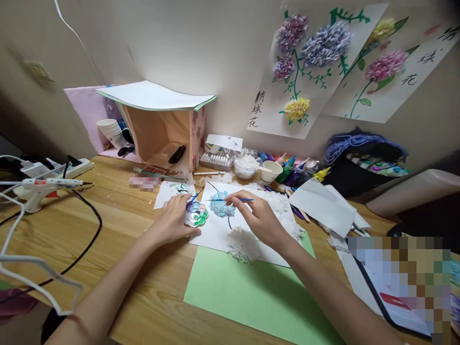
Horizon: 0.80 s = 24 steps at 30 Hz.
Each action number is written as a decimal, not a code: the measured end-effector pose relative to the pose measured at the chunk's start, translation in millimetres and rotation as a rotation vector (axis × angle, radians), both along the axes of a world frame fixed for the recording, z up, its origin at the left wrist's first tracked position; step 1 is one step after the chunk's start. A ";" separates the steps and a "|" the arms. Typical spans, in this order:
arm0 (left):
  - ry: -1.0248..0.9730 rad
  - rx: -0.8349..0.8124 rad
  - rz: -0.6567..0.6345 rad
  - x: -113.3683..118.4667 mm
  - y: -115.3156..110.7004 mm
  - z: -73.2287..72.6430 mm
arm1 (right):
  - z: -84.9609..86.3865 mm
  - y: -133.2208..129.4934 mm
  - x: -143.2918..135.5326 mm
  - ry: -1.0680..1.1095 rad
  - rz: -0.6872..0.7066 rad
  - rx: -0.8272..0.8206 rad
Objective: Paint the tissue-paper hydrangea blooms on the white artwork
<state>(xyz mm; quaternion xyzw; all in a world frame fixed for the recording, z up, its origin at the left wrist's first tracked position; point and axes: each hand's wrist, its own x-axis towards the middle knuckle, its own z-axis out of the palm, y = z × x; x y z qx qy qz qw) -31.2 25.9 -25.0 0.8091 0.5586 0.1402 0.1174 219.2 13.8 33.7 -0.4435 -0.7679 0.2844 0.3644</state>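
Brush (233,200), thin and blue-handled, lies nearly level in the right hand (260,220), fingers pinched together on its rear end, tip over the blue tissue flower (220,206) on the white sheet (215,230). It looks light and stiff; a pinch farther back from the bristles would likely suit it. The flower seems soft and easily crushed. Left hand (176,218) rests with fingers closed on the palette (197,214), where a second brush (196,195) leans.
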 end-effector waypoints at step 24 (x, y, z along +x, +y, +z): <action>-0.020 -0.003 -0.020 -1.5 -0.5 0.6 | -17.2 4.4 -9.7 -0.079 0.037 -0.033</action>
